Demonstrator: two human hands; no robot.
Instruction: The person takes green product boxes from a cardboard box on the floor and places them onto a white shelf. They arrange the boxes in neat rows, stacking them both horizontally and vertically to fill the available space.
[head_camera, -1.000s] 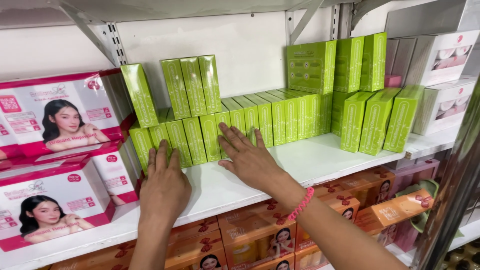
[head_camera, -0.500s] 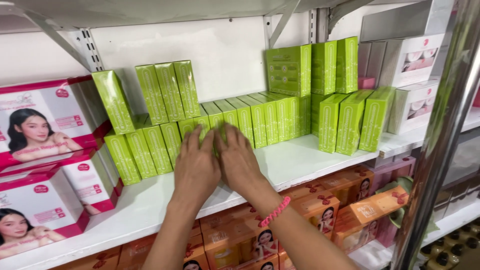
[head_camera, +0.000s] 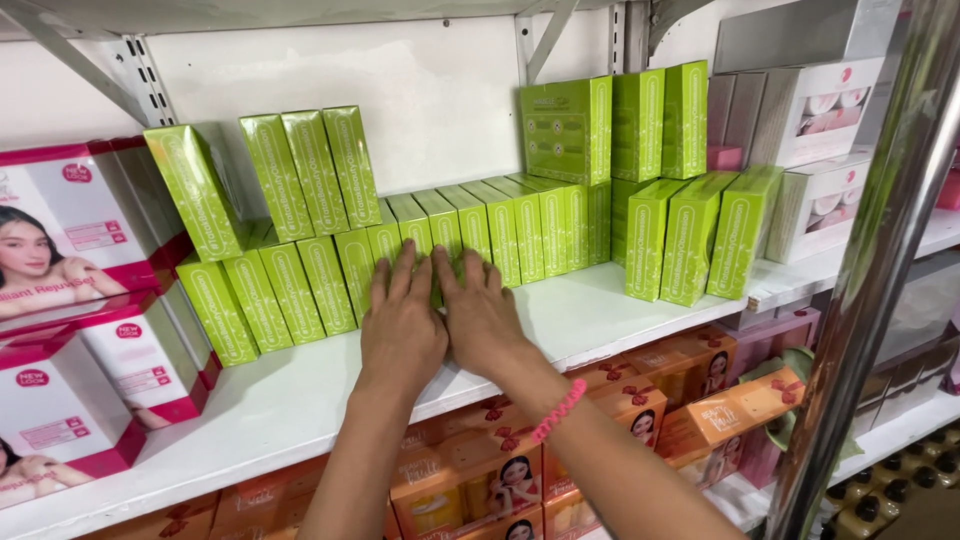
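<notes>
Both hands lie side by side at the centre of the frame, palms down, fingers extended and spread. The left hand (head_camera: 402, 325) presses flat against the fronts of the green boxes (head_camera: 330, 280) standing in a row on the white shelf (head_camera: 600, 320). The right hand (head_camera: 482, 318) sits just beside it, thumb edges touching or nearly so, its fingertips likewise against the box fronts. Neither hand is closed around anything; both are open and flat. A pink coiled band (head_camera: 560, 410) circles the right wrist.

The row of green boxes runs from left of centre toward the right, upright and packed edge to edge. A second tier (head_camera: 300, 170) rests on top of the row at upper left; its leftmost box leans away from the others. Further green boxes (head_camera: 690, 235) stand at right of centre, with a taller stack (head_camera: 610, 125) behind them against the back wall.

At the left edge, large pink-and-white cartons (head_camera: 70, 230) showing a portrait occupy the same shelf. At upper right, white boxes (head_camera: 830, 110) are stacked. Below the shelf edge, orange boxes (head_camera: 480, 470) fill the lower shelf. A shiny metal post (head_camera: 870, 280) crosses the right side of the frame, out of focus. Whether the fingertips bear any pressure on the boxes cannot be judged from this view.
</notes>
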